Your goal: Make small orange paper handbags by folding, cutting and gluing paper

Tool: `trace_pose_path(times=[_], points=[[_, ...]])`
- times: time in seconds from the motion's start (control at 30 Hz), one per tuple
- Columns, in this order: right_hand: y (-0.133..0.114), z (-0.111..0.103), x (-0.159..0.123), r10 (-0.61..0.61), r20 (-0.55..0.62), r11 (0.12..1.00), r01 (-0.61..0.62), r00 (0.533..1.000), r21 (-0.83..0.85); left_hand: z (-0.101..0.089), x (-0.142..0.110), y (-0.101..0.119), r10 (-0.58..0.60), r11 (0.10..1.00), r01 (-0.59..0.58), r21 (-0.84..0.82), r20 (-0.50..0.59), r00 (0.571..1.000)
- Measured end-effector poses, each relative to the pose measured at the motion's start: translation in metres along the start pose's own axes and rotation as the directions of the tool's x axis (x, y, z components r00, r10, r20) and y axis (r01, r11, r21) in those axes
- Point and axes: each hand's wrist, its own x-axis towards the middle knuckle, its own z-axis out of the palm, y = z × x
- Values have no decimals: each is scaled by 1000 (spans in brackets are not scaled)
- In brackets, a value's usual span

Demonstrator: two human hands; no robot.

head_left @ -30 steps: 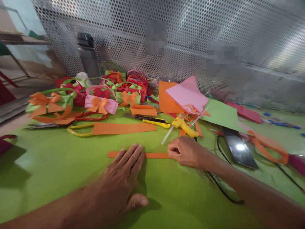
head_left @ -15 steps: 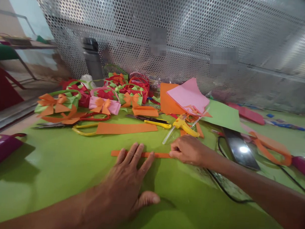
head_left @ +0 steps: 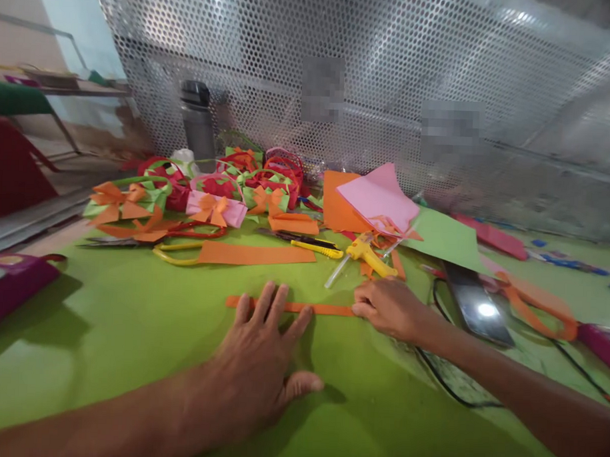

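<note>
Our flat, matte orange strip (head_left: 332, 310), straight-edged and narrow, lies crosswise on the smooth green bench (head_left: 146, 329). Our left hand (head_left: 253, 360) lies palm down with its grip wide, fingertips across the strip; our right hand (head_left: 395, 311) keeps a narrow grip, its curled fingers closed on the right end. Beyond lie a long, tapering orange sheet (head_left: 259, 255), a yellow plastic glue gun (head_left: 369, 255) with a clear stick, and small bags (head_left: 223, 212) trimmed with folded orange bows. Perforated, shiny metal (head_left: 250, 73) stands behind. A second ago our left fingers sat close together; now they are fanned apart, while the strip stays under them.
</note>
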Motion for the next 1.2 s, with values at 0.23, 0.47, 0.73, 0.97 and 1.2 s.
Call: trace_pose_path(times=[0.23,0.47,0.73,0.97,1.2], points=[[-8,2,-8,-75,-88,996,69,993,-64,-8,1,2,33,999,-30,-29,80,996],[-22,26,-18,-548,-150,733,386,823,-560,-18,4,8,-6,999,11,-31,149,989],[-12,29,-36,-492,-126,688,296,862,-662,-9,3,6,-16,1000,16,-1,82,996],[-54,26,-27,-388,-196,750,185,901,-636,-13,4,9,-31,999,32,-5,84,996],[-57,27,-20,-452,-166,769,289,877,-571,-12,-1,6,-60,998,58,19,118,991]])
